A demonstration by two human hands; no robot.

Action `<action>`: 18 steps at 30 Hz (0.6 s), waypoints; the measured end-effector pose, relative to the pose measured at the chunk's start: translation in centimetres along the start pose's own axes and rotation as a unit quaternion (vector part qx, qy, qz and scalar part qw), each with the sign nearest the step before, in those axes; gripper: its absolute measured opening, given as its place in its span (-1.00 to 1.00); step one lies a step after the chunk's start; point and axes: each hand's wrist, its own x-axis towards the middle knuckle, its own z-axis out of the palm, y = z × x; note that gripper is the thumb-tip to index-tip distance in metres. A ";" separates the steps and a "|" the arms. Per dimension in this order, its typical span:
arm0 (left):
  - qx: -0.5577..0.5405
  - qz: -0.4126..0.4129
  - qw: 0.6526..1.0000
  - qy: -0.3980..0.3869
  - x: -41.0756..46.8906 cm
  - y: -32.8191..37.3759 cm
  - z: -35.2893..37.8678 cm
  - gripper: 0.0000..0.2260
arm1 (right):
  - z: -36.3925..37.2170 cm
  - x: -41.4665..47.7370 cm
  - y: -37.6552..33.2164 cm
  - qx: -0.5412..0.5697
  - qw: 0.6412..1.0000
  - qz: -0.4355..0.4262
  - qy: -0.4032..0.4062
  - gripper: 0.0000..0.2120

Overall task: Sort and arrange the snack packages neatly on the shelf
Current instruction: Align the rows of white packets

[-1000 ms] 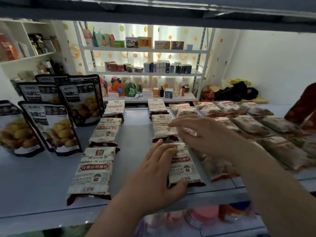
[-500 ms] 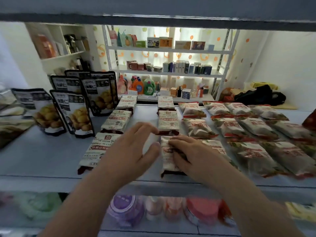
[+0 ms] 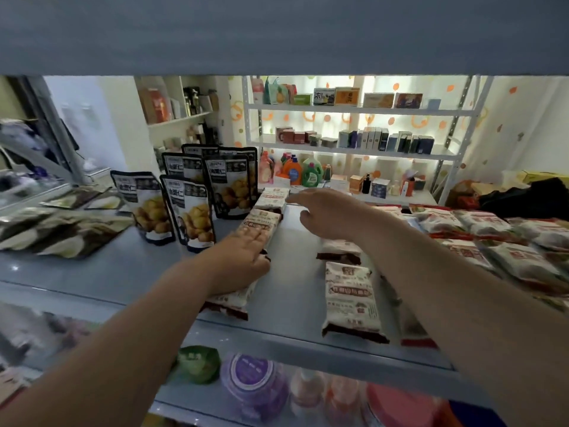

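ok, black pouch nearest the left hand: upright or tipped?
Upright. The black pouch stands on its base on the shelf, label facing out, just left of the left hand.

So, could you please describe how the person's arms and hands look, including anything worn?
Both forearms are bare as far as the frame shows; no sleeve is visible. The left hand and the right hand wear no gloves, and no watch, bracelet or ring shows, though blur could hide a thin ring.
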 end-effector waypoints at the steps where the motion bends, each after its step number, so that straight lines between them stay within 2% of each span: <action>1: -0.001 0.004 1.000 0.002 0.1 0.2 0.1 -0.39 | 0.2 1.9 0.3 -0.010 1.000 0.013 -0.013 -0.46; 5: 0.013 0.028 0.999 0.020 0.2 0.7 0.5 -0.40 | 1.8 8.3 1.3 -0.079 0.991 0.031 -0.106 -0.32; 9: 0.009 0.035 0.999 0.033 0.3 0.5 1.4 -0.36 | 3.0 11.5 1.6 -0.104 0.981 0.032 -0.163 -0.26; 15: -0.023 0.046 0.997 0.059 0.5 0.5 2.1 -0.32 | 2.5 12.3 2.4 -0.067 0.981 0.044 -0.179 -0.21; 18: -0.020 0.054 0.996 0.062 0.4 1.2 2.0 -0.33 | 1.6 12.0 2.9 -0.069 0.978 0.055 -0.189 -0.25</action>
